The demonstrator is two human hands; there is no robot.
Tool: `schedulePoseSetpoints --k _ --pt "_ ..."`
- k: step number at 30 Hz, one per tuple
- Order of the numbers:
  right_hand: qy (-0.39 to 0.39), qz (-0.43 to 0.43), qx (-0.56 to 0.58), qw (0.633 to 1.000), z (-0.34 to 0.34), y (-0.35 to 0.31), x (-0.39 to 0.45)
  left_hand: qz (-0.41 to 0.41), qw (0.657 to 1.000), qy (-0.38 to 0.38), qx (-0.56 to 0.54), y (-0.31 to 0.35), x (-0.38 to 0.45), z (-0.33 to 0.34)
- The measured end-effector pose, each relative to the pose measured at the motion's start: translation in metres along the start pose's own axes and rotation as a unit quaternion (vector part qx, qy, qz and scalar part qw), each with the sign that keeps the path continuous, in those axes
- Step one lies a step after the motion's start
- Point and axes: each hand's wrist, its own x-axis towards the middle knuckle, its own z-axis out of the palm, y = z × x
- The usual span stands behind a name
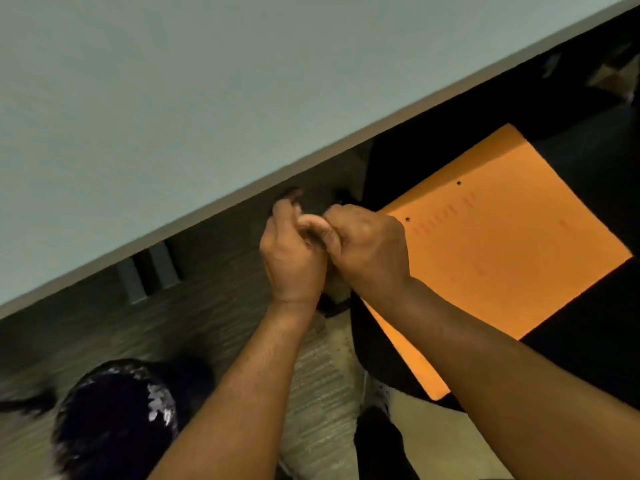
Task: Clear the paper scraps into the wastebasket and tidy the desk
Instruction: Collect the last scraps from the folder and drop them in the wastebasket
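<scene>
My left hand (292, 252) and my right hand (367, 247) are pressed together just below the desk's front edge, fingers curled against each other. Whether any paper scrap lies between them is hidden. The pale desk top (173, 109) fills the upper left and shows no scraps in the part I see. A dark wastebasket (114, 420) with a black liner stands on the floor at the lower left, under my left forearm's side. An orange folder (502, 244) with two punched holes lies to the right of my hands.
The orange folder rests on a black surface (588, 341), perhaps a chair seat. Carpet floor (207, 323) runs under the desk. Grey desk supports (149, 271) stand beneath the edge at the left. The picture is motion-blurred.
</scene>
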Motion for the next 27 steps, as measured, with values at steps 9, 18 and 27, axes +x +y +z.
schedulePoseSetpoints --k 9,18,27 --pt "-0.153 -0.017 0.101 0.983 0.145 -0.190 -0.067 -0.167 0.965 0.106 0.172 -0.161 -0.088 -0.203" --pt "-0.206 -0.044 0.146 0.967 0.278 -0.325 -0.160 -0.285 0.923 0.147 0.213 -0.293 -0.187 -0.332" --pt "-0.569 -0.015 0.044 0.821 0.373 -0.349 -0.217 -0.447 0.804 -0.288 0.264 -0.391 -0.213 -0.363"
